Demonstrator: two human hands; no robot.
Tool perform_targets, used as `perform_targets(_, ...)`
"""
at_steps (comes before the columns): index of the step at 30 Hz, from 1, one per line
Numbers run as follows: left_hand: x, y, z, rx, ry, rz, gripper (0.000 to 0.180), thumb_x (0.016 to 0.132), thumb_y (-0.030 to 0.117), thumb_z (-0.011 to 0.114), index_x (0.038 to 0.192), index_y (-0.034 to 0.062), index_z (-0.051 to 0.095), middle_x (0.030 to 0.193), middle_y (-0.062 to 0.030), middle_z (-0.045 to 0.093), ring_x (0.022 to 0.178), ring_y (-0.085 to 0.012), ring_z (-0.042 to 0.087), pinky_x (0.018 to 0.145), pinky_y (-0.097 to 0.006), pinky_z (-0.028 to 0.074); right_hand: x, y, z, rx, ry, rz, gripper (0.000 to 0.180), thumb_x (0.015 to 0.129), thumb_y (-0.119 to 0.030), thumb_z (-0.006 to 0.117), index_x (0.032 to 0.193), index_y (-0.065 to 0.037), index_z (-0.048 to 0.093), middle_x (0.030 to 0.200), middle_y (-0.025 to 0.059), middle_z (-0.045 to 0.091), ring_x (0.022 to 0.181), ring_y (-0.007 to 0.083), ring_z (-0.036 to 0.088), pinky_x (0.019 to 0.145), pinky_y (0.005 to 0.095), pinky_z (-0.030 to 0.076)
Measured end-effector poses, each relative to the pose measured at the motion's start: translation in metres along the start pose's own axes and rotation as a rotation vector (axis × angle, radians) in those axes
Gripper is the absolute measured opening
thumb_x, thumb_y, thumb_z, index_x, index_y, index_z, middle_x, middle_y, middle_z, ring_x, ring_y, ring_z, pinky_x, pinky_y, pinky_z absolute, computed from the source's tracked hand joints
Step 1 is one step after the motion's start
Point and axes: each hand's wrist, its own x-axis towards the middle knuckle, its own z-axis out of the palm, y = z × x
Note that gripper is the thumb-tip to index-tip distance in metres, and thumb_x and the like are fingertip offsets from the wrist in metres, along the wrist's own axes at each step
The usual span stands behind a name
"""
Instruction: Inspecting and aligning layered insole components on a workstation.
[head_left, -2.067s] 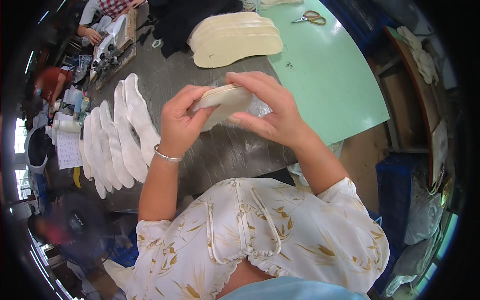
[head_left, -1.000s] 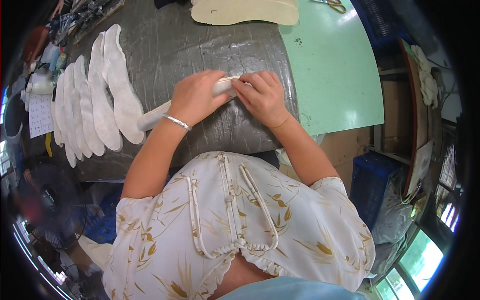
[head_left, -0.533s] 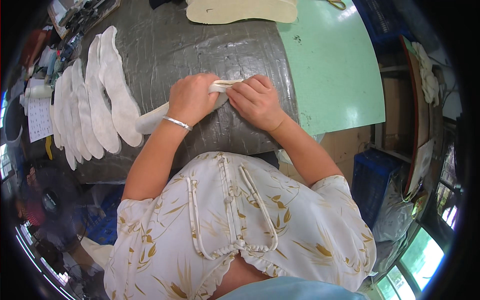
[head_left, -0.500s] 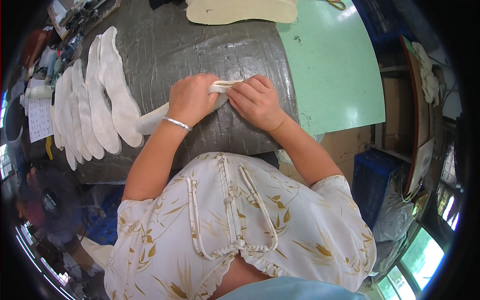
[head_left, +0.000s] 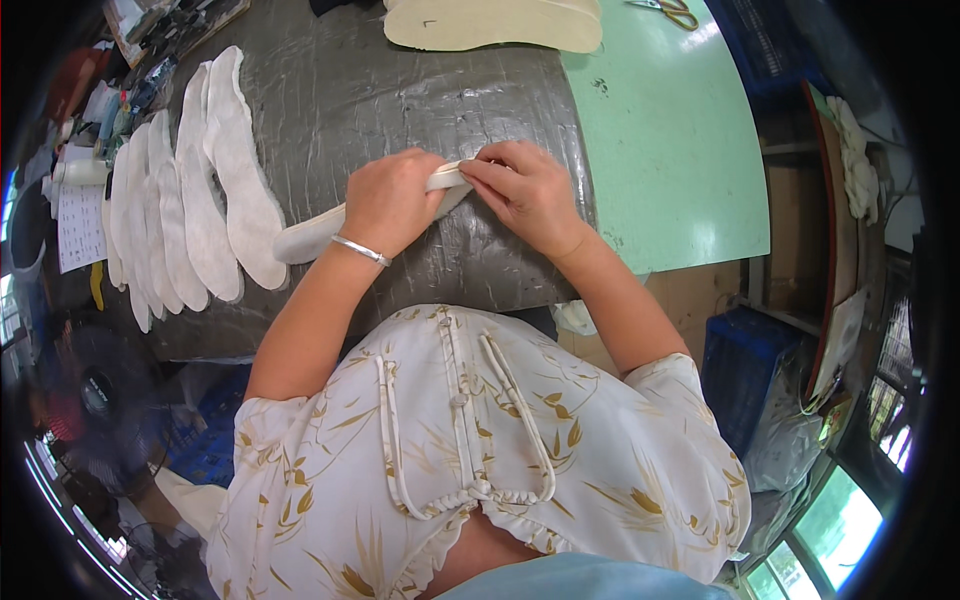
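Left hand clenched over a white insole, pressing it flat on the grey tabletop near the front edge. Right hand pinching the insole's other end. White insoles fanned along the left edge; cream soles at the far edge.

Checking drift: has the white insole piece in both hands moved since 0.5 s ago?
No. The insole piece stays pressed on the grey worktop, same spot beside the fanned white insoles.
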Motion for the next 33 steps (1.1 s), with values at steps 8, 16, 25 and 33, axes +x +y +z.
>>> perform_targets(8, 0.001, -0.002, 0.000, -0.008, -0.005, -0.034, 0.015, 0.082, 0.023, 0.065, 0.090, 0.0141, 0.073, 0.085, -0.0078, 0.069, 0.077, -0.0331, 0.066, 0.067, -0.043, 0.052, -0.007, 0.005, 0.002, -0.231, 0.004, -0.250, 0.033, 0.070, -0.016, 0.063, 0.101, -0.008, 0.071, 0.100, 0.0016, 0.065, 0.081, 0.0165, 0.060, 0.071, 0.0314, 0.047)
perform_targets(16, 0.002, 0.001, -0.001, -0.023, -0.050, -0.072, 0.018, 0.082, 0.023, 0.065, 0.096, 0.0168, 0.074, 0.088, -0.0080, 0.070, 0.079, -0.0334, 0.067, 0.070, -0.043, 0.053, -0.010, 0.008, 0.006, -0.223, 0.041, -0.302, 0.030, 0.070, -0.016, 0.064, 0.098, -0.007, 0.070, 0.100, 0.0021, 0.064, 0.083, 0.0166, 0.060, 0.075, 0.0324, 0.046)
perform_targets(25, -0.003, 0.007, -0.004, 0.011, -0.034, 0.018, 0.040, 0.080, 0.014, 0.066, 0.119, 0.0212, 0.067, 0.090, -0.0057, 0.066, 0.079, -0.0306, 0.065, 0.068, -0.042, 0.052, -0.008, 0.007, 0.010, -0.202, -0.034, -0.275, 0.018, 0.078, -0.012, 0.060, 0.094, -0.002, 0.062, 0.104, 0.0081, 0.059, 0.090, 0.0216, 0.058, 0.081, 0.0355, 0.046)
perform_targets(33, -0.002, 0.007, -0.002, 0.070, -0.072, 0.063, 0.041, 0.079, 0.008, 0.064, 0.118, 0.0173, 0.065, 0.089, -0.0064, 0.063, 0.082, -0.0302, 0.064, 0.069, -0.043, 0.051, -0.005, 0.003, 0.015, -0.084, 0.006, -0.189, 0.017, 0.077, -0.004, 0.061, 0.093, -0.002, 0.057, 0.098, 0.0103, 0.060, 0.083, 0.0254, 0.060, 0.073, 0.0363, 0.046)
